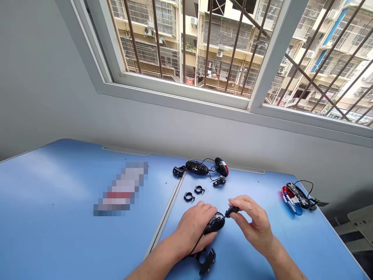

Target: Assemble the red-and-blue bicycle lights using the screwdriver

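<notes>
Our left hand (pixel 194 225) curls its fingers round the glossy black oval unit (pixel 216 223) — presumably to steady it — while our right hand (pixel 256 224) pinches a small black piece (pixel 232 211) at its end.

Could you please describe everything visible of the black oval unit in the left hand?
The black oval unit has a glossy, rounded shell that looks like plastic. It is held over the blue table by the left hand, which hides part of it. A thin black cable trails beside it. The right hand holds a small black piece at its exposed end; contact is unclear.
</notes>
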The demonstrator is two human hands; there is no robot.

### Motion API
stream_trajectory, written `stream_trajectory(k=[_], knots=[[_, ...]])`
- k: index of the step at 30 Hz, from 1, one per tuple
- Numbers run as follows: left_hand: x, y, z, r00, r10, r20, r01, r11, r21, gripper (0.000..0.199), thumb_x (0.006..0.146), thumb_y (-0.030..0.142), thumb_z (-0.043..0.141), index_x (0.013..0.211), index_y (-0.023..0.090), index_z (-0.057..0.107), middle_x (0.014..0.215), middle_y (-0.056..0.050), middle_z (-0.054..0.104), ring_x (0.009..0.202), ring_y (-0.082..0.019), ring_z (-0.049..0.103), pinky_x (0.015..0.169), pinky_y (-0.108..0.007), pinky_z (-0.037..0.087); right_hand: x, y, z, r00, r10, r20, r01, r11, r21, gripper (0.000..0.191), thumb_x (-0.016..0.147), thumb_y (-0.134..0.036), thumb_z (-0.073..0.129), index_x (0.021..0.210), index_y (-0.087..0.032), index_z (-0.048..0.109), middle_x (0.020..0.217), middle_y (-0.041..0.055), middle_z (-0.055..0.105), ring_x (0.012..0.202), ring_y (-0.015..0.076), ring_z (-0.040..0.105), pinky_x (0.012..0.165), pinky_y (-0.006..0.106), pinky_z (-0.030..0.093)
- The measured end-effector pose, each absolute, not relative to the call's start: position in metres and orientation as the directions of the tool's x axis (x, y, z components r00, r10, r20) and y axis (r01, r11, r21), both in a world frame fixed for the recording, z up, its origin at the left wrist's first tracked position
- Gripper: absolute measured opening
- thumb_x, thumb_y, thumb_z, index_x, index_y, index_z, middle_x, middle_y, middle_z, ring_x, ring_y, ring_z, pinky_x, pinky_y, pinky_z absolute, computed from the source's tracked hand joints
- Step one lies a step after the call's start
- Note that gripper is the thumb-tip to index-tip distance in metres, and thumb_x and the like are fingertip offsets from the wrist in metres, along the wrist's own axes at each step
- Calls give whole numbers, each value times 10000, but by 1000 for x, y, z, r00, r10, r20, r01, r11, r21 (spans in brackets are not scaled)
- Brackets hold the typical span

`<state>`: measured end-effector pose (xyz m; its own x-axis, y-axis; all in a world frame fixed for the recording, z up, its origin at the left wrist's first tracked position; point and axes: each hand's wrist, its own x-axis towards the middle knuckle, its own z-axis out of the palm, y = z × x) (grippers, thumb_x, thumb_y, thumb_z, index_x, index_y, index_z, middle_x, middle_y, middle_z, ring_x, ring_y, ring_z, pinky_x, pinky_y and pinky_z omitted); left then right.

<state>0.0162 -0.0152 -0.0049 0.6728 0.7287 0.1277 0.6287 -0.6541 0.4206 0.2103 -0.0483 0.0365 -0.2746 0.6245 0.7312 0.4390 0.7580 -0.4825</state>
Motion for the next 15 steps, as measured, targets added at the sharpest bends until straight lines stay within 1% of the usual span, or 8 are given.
stream_trajectory(k=[2,5,7,10,12,15], knots=[[17,-15,-5,665,736,124,634,-645,427,211,673,181,580,852,239,482,917,-11,633,832,-233,514,677,-308,388,215,-49,42,-322,637,701,444,755,-482,384,909,-103,495,1262,-251,530,968,85,675,881,202,656,696,345,581],[16,-15,-4,671,731,123,631,-650,423,206,678,200,594,845,239,480,908,-7,626,823,-230,510,666,-305,380,221,-51,48,-373,625,686,434,771,-466,384,923,-103,461,1277,-238,522,1115,113,673,1058,239,638,845,416,567],[16,-15,-4,674,728,125,630,-655,416,212,683,210,601,856,241,483,903,-5,621,813,-228,504,655,-303,371,223,-51,48,-382,622,684,403,778,-482,377,924,-96,460,1268,-236,527,1166,116,665,1115,248,619,886,436,557],[15,-16,-3,679,723,129,625,-661,415,218,690,211,602,873,241,487,914,-4,619,812,-227,500,651,-304,366,225,-51,44,-366,664,652,348,747,-566,363,931,-96,458,1256,-243,526,1206,110,653,1121,237,623,891,422,568],[15,-16,-4,679,723,126,626,-660,415,207,691,209,597,863,238,486,909,-5,618,805,-226,498,647,-306,366,224,-52,40,-353,688,634,316,725,-612,362,937,-96,450,1259,-250,515,1189,100,664,1095,220,640,875,395,581],[15,-16,-5,680,722,130,624,-663,414,205,691,203,589,866,240,488,902,-5,620,801,-228,499,651,-306,370,221,-53,37,-349,673,652,310,739,-598,363,937,-92,453,1260,-251,503,1103,89,699,1025,199,671,836,362,595]])
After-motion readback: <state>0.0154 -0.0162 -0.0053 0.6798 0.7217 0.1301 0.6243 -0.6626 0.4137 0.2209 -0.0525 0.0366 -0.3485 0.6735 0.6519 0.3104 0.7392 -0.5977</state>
